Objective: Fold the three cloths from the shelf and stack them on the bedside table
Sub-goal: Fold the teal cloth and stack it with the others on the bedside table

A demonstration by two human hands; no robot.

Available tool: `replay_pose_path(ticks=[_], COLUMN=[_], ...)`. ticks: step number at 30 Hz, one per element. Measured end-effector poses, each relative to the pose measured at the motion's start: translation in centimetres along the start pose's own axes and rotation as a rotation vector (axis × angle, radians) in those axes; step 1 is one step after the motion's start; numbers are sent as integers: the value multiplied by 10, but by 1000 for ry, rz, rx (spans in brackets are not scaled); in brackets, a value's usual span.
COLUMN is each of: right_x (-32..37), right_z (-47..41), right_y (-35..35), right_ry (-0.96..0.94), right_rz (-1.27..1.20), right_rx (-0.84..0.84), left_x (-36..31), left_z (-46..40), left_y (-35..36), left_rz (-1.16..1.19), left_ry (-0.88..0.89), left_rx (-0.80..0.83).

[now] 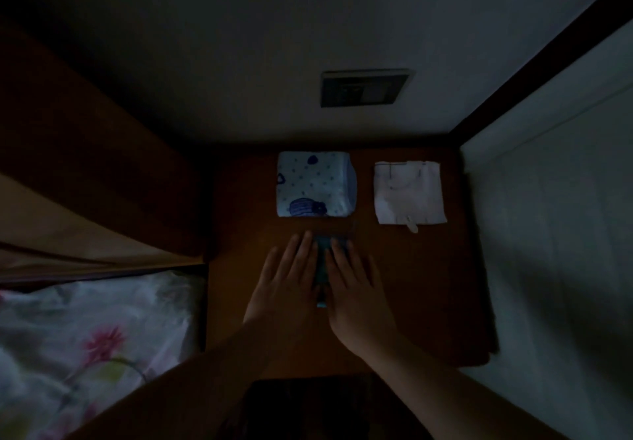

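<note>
While both my palms lie flat on the dark teal cloth (322,261), I am pressing it down against the table (411,285) so that its fold sets and does not spring up again. My left hand (286,280) covers the cloth's left side and my right hand (352,285) its right, fingers straight and spread, gripping nothing; only a narrow strip of the cloth shows between them, with a paler bit of it peeking out at the near end. How many times it is folded I cannot tell in this dim light.

Toward the table's far edge lie the other two cloths, each already folded to a neat square. The pale blue spotted cloth (315,184) sits near the middle of that edge, just beyond my fingertips but not touching the teal one. The white cloth (409,193) lies beside it toward the far right corner, apart from it, with a small tab sticking out on its near side. I judge they were laid side by side to leave me the near middle of the table free for folding.

So folding seems almost done, and stacking is not: none of the three rests on another. Stacking will want the squares lifted from underneath so they keep their shape.

A floral bed cover (85,343) lies off the table's left edge.
</note>
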State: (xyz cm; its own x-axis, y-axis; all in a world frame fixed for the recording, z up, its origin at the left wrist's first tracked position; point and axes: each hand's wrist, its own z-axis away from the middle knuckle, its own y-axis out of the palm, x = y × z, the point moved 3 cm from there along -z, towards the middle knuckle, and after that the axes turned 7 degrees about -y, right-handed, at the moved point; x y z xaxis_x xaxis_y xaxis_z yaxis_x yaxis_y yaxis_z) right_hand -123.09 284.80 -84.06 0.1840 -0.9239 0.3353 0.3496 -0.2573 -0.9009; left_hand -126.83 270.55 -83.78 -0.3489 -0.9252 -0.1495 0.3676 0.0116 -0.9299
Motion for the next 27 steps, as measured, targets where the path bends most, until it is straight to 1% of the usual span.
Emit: replay_pose_path(ticks=[2, 5, 7, 10, 12, 14, 15, 17, 18, 20, 22, 23, 25, 27], right_x=[-8, -12, -11, -9, -9, -11, -13, -22, -28, -45, -63, -71, -82, -86], right_z=[1, 0, 1, 2, -1, -9, -14, -25, -29, -35, -39, -42, -53, -73], right_y=[10, 14, 15, 8, -5, -24, -37, -67, -82, -104, -123, -128, -132, -125], right_ry=[5, 42, 50, 58, 58, 57, 64, 102, 146, 269, 418, 498, 630, 663], right_rz=[37, 23, 41, 24, -22, -115, -179, -277, -304, -375, -562, -680, -895, -1093], right_rx=[33, 9, -11, -18, -37, -112, -169, -311, -387, -484, -544, -545, -473, -358], left_x=[-4, -10, -9, -7, -3, 6, 11, 20, 26, 38, 47, 51, 56, 62], left_z=[-1, -2, -4, -4, -3, -6, -9, -16, -22, -38, -58, -68, -85, -100], left_y=[6, 11, 9, 0, -12, -31, -44, -70, -79, -91, -100, -102, -101, -90], left_rz=[-30, -72, -94, -65, 28, 270, 422, 686, 758, 846, 934, 973, 1049, 1162], left_ry=[-11, -9, -1, 14, 36, 25, -11, -109, -173, -350, -518, -592, -718, -816], left_rx=[16, 0, 35, 79, 67, 12, -18, -130, -184, -225, -230, -219, -164, -82])
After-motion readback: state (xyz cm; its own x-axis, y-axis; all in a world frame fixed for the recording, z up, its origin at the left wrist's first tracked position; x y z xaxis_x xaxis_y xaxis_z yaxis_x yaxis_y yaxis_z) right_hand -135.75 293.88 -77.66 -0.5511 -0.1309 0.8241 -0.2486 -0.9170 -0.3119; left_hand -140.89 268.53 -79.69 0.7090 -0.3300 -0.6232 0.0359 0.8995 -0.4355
